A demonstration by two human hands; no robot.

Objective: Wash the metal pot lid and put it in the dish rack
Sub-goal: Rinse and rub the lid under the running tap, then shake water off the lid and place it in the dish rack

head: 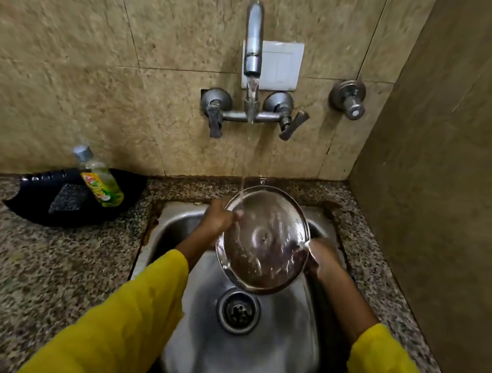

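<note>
A round shiny metal pot lid (pixel 263 241) is held tilted over the steel sink (pixel 286 323), its inner face toward me. Water from the tap (pixel 254 38) streams down onto its upper left edge. My left hand (pixel 216 218) grips the lid's upper left rim. On the opposite side, my right hand (pixel 323 260) holds the right rim, wet with running water. Both arms wear yellow sleeves. No dish rack is in view.
A green dish soap bottle (pixel 101 181) and a dark scrub pad (pixel 66 199) lie in a black tray (pixel 43 213) on the speckled granite counter (pixel 38 272) to the left. The drain (pixel 238 312) lies under the lid. A tiled wall closes the right side.
</note>
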